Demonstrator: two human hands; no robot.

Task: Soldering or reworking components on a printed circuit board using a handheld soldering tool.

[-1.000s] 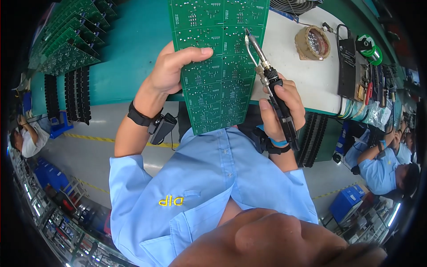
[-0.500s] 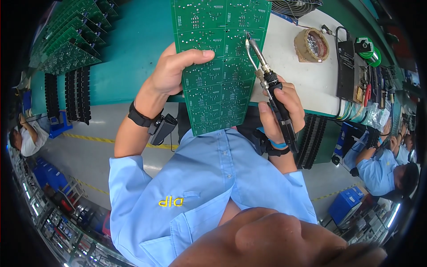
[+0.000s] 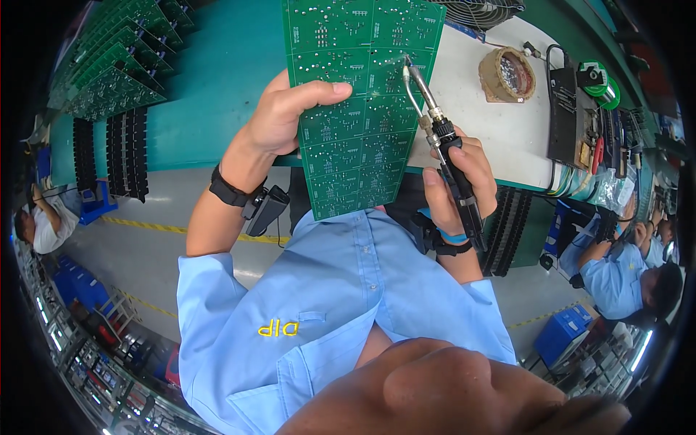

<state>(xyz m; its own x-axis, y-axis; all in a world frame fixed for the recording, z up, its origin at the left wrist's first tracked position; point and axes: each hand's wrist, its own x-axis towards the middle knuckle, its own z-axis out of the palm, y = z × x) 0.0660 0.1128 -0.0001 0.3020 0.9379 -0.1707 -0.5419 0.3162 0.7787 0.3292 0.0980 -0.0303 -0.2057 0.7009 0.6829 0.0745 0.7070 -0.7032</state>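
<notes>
A long green circuit board panel [image 3: 355, 156], scored into several smaller boards, is held up in front of me. My left hand [image 3: 286, 112] grips its left edge, thumb flat on the face and the other fingers hidden behind. In my right hand [image 3: 467, 174] is a black soldering iron [image 3: 455, 163] with a thin metal feed tube beside its barrel. The iron's tip meets the board near its upper right edge, and a faint wisp of smoke drifts left from there. Whether solder wire comes out of the tube is too small to tell.
A round tan pot [image 3: 507, 75] stands on the white bench top to the right. Beyond it are a black box [image 3: 563, 116], a green solder reel [image 3: 605, 90] and a fan [image 3: 482, 11]. Racked green boards [image 3: 116, 65] stand at the far left. Co-workers sit on both sides.
The board panel has shifted very slightly to the right. The iron's tip has moved a little downward and right on the board, and a faint smoke trail now shows.
</notes>
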